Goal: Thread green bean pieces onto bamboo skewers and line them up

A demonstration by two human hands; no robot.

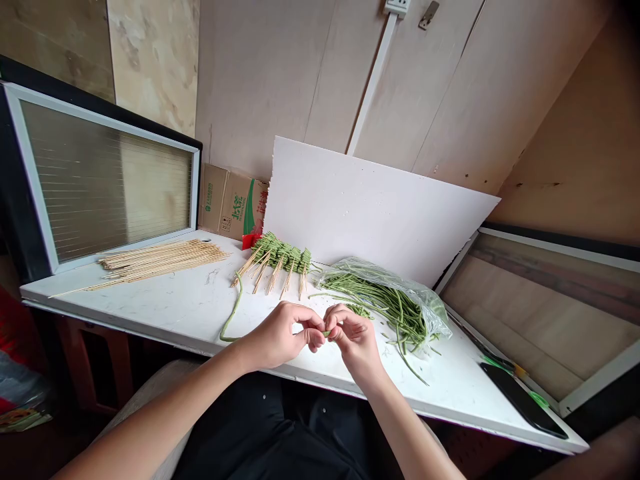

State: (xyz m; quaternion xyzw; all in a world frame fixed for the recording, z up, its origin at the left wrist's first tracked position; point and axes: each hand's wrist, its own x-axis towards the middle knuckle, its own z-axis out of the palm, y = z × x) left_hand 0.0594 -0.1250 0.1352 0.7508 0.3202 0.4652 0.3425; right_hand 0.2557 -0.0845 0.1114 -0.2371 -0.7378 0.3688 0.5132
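My left hand (287,337) and my right hand (356,341) meet above the table's front part, fingertips pinched on a green long bean (327,333). Only a short bit of it shows between them. A long bean stretch (235,309) lies left of my left hand and runs behind the wrist; whether it is the same bean is hidden. Beyond my hands, skewered bean pieces (283,255) lie in a stacked row, bare stick ends facing me. Cut bean pieces (359,311) lie just behind my right hand.
Loose bamboo skewers (163,260) are piled at the left of the white table (175,310). A clear plastic bag (434,308) of long beans (395,303) lies right of centre. A black phone (520,397) rests at the right edge. A cardboard box (233,200) and white board (370,200) stand behind.
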